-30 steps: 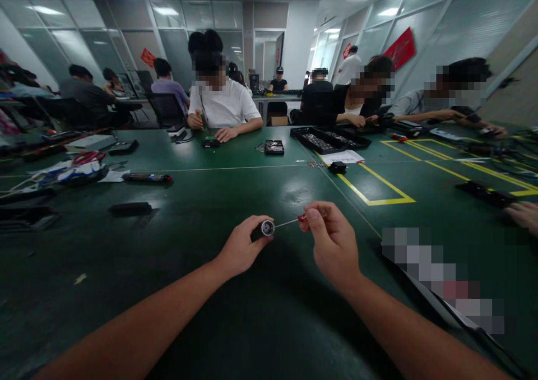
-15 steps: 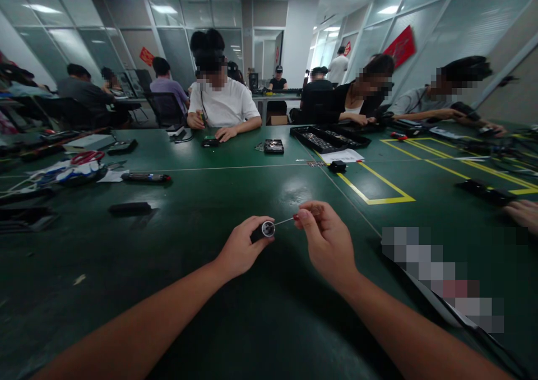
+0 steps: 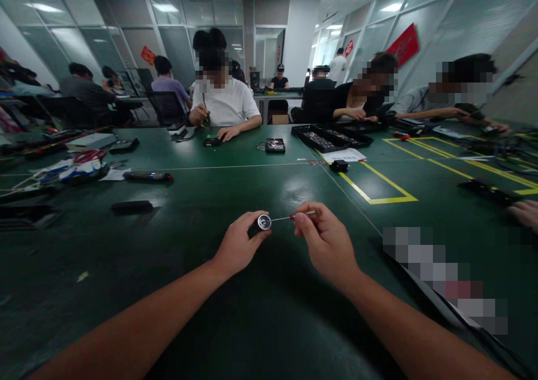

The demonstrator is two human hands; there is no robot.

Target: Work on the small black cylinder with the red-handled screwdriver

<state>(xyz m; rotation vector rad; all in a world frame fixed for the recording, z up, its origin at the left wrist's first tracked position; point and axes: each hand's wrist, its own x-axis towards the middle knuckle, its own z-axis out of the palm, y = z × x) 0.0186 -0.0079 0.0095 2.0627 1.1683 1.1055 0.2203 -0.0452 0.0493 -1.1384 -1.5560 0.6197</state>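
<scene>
green table (image 3: 235, 324) bearing black tray (image 3: 325, 139), scissors (image 3: 89, 156).

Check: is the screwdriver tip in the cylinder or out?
In, apparently: screwdriver shaft ends at the cylinder face. Depth unclear.

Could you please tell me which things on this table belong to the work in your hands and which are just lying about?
In hand:
- small cylinder, in left hand
- screwdriver, in right hand, tip at the cylinder's end

Lying about:
- black bar
- pen-like tool
- red scissors
- black tray
- paper
</scene>
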